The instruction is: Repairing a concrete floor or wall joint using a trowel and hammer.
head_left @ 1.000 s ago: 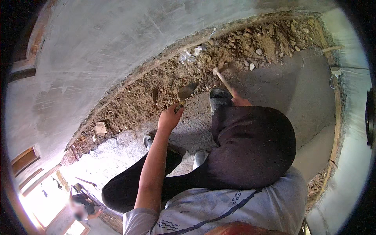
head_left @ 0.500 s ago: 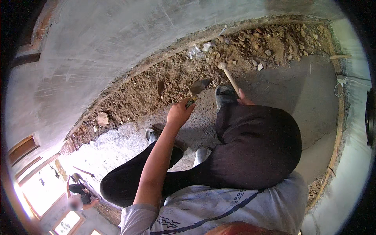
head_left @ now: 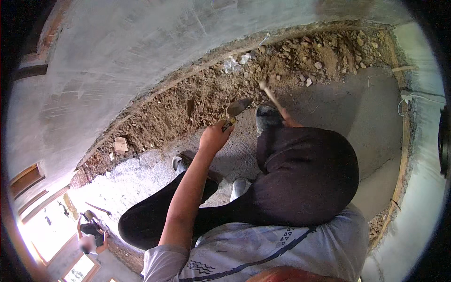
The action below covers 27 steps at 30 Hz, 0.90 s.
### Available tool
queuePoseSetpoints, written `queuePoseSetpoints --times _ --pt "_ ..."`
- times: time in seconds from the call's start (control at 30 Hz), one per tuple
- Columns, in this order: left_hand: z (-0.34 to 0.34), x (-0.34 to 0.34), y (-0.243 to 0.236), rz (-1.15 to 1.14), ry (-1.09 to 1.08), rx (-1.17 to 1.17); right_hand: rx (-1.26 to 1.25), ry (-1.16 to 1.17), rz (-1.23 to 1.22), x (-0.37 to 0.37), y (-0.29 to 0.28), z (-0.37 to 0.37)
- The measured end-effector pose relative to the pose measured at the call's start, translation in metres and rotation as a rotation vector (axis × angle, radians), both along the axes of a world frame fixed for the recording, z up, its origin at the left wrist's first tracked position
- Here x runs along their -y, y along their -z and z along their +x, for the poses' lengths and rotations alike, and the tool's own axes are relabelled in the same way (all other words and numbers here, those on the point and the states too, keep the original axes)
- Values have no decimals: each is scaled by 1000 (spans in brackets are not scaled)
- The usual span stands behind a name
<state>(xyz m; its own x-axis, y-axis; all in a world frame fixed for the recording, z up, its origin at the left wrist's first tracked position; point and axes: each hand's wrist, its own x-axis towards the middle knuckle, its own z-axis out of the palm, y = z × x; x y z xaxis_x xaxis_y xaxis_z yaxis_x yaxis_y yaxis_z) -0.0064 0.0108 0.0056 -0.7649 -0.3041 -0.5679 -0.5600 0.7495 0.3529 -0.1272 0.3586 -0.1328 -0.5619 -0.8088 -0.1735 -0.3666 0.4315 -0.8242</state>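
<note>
The left hand (head_left: 213, 137) is clenched on a small steel pointed trowel (head_left: 236, 109), whose long axis runs up and right to the brown rubble strip (head_left: 197, 105). A pale wooden handle (head_left: 271, 96) is grasped by the right hand (head_left: 290, 123), mostly hidden behind the knee.

Grey plastered wall (head_left: 141, 56), rubble strip (head_left: 197, 101), perhaps sunlit window (head_left: 42, 230)
</note>
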Motion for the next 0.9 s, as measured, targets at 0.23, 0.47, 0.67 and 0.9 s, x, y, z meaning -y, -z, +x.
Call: queuePoseSetpoints --times 0.23,0.47,0.67,0.9 --pt "11 6 -6 -6 -29 20 -69 295 312 53 -42 2" --pt "-8 -9 5 71 26 15 940 1075 630 -5 29 -12" --pt "7 4 2 54 -45 103 -559 420 40 31 -55 -5" --pt "-8 -7 10 67 38 56 2 502 -54 -29 3 2"
